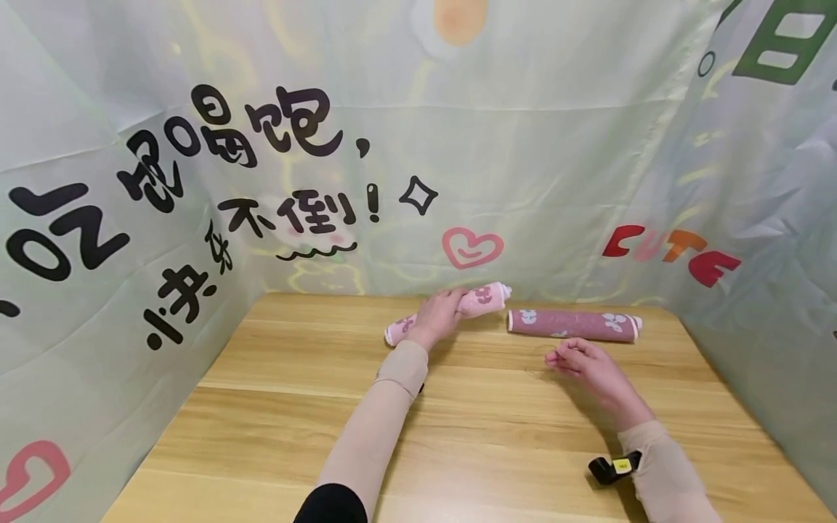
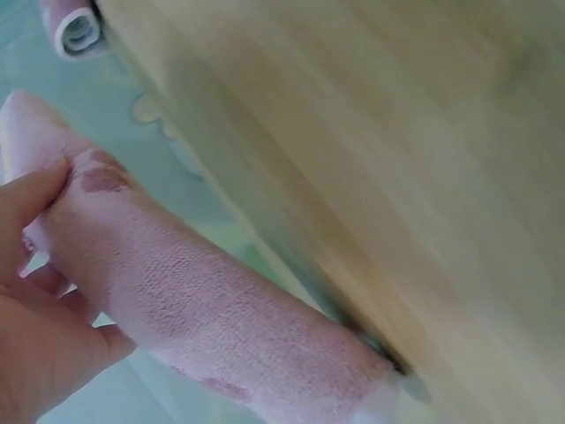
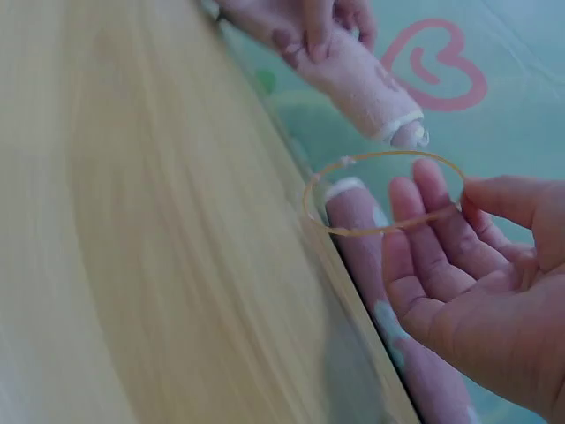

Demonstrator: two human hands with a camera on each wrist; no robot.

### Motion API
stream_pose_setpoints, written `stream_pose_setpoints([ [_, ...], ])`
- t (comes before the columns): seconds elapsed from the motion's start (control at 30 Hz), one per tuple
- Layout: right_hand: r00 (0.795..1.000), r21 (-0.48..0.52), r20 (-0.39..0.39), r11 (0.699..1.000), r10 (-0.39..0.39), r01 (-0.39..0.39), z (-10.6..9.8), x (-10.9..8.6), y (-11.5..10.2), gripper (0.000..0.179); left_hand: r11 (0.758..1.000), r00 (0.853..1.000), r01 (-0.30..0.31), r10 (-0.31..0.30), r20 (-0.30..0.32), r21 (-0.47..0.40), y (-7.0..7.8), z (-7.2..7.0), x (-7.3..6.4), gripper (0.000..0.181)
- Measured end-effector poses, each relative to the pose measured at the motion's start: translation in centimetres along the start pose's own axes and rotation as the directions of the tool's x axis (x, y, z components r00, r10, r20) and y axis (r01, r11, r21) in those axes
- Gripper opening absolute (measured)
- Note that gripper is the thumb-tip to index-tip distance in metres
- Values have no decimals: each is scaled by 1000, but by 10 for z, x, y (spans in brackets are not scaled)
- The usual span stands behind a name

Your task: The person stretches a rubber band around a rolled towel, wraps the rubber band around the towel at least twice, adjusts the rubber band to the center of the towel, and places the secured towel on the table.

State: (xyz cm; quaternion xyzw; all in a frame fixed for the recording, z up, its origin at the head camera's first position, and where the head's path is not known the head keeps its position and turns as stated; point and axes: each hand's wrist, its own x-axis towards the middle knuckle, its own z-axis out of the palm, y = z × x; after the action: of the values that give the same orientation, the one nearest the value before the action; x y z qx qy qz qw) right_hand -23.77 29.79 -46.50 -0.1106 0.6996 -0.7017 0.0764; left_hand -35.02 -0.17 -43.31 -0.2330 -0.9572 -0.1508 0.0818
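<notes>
A light pink rolled towel point(image 1: 482, 301) with darker flower patches is held by my left hand point(image 1: 439, 314) near the table's back edge. In the left wrist view, thumb and fingers grip the pink roll point(image 2: 212, 291) near one end. My right hand point(image 1: 591, 369) is over the table, in front of a second, mauve rolled towel point(image 1: 575, 325) with pale flowers. Between its thumb and fingers the right hand pinches a thin amber rubber band point(image 3: 384, 155), which hangs as an open loop. The mauve roll point(image 3: 362, 238) shows partly behind that hand.
A wooden table point(image 1: 275, 428) lies under both hands. Printed cloth point(image 1: 556, 160) with lettering and hearts stands behind it and along both sides. A black wrist camera point(image 1: 613, 468) is strapped at the right sleeve.
</notes>
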Motion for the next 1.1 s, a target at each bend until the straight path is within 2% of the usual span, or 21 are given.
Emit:
stream_pose_setpoints([
  [0.07,1000,130,2,991,14,-14,3,2,0,13,1000,1000,6,-6,7,-20,1,-3,-2,47],
  [0.13,999,258,22,966,27,-32,5,4,-1,19,999,1000,10,-10,13,-36,1,-6,-4,47],
  [0.27,992,480,127,873,26,-84,10,8,-3,32,998,1000,17,-16,19,-59,-1,-10,-8,47],
  [0.33,983,544,180,831,19,-116,11,9,-3,38,997,999,24,-22,27,-71,-2,-11,-11,46],
  [0.4,977,580,214,802,18,-142,12,9,-3,40,995,999,33,-30,38,-92,-2,-13,-13,46],
  [0.53,978,607,205,778,44,-162,16,9,-3,38,989,998,52,-46,51,-142,-3,-17,-20,46],
  [0.63,980,660,188,731,62,-173,19,10,-2,36,985,997,64,-56,52,-162,-3,-18,-25,45],
  [0.73,981,741,187,650,43,-170,21,12,-1,39,980,997,74,-65,52,-183,-4,-18,-30,44],
  [0.93,980,864,188,484,-59,-137,28,17,5,49,967,997,76,-70,33,-245,-4,-19,-41,42],
  [1.1,962,936,219,315,-165,-159,34,21,10,50,951,997,75,-73,18,-298,-1,-22,-50,44],
])
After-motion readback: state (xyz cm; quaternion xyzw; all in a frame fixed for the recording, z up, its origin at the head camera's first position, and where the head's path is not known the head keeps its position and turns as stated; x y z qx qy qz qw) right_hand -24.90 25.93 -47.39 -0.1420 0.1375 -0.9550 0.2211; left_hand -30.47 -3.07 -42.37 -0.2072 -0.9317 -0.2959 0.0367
